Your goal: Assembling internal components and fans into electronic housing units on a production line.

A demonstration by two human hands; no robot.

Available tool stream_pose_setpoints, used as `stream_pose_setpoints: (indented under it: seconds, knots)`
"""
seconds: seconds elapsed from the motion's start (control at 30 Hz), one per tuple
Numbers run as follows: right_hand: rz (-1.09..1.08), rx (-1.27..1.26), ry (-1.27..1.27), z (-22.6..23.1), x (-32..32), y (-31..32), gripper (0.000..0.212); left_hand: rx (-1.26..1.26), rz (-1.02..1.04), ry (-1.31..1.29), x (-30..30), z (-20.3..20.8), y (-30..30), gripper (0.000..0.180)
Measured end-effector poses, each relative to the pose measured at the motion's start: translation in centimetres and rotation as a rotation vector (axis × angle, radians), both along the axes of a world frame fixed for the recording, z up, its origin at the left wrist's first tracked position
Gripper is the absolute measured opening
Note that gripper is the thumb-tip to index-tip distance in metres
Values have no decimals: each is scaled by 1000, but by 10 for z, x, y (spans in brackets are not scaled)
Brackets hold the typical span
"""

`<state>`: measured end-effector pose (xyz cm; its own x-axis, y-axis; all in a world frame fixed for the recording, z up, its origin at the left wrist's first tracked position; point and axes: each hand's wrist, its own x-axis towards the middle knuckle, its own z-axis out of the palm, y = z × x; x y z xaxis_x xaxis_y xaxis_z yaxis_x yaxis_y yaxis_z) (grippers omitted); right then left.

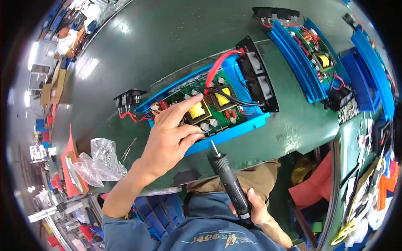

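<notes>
My right hand (258, 208) grips a black electric screwdriver (230, 184) in front of my body, its bit tilted up toward the near edge of a blue metal housing (251, 124). Inside that housing lies a green circuit board (221, 116) with yellow-wrapped transformers and capacitors. My left hand (165, 138) reaches over the board's left part, fingers apart; its index finger lies by a transformer, and the thumb is near the housing's near wall. Whether a small part sits under the fingertips is hidden. A black end plate with fans (256, 75) stands at the right end, joined by thick red and black cables.
A second blue housing (297, 62) with its board lies at the right, beside a blue bin (362, 79). On the left are a black socket panel (129, 99) on red wires, tweezers (129, 149) and a clear plastic bag (102, 161). The green bench edge runs before me.
</notes>
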<state>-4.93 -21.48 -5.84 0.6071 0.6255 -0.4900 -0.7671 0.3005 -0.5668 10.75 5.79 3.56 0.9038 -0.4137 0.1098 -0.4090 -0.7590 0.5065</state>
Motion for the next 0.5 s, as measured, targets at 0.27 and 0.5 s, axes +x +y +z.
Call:
stream_pose_setpoints:
  seconds: [0.27,0.5]
  knots:
    - [102,-5,188,0,15,-4,101,5,-53,-70,10,-7,8,12]
    - [43,12,121,5,6,-3,83,-19,-47,-35,10,-10,10,14]
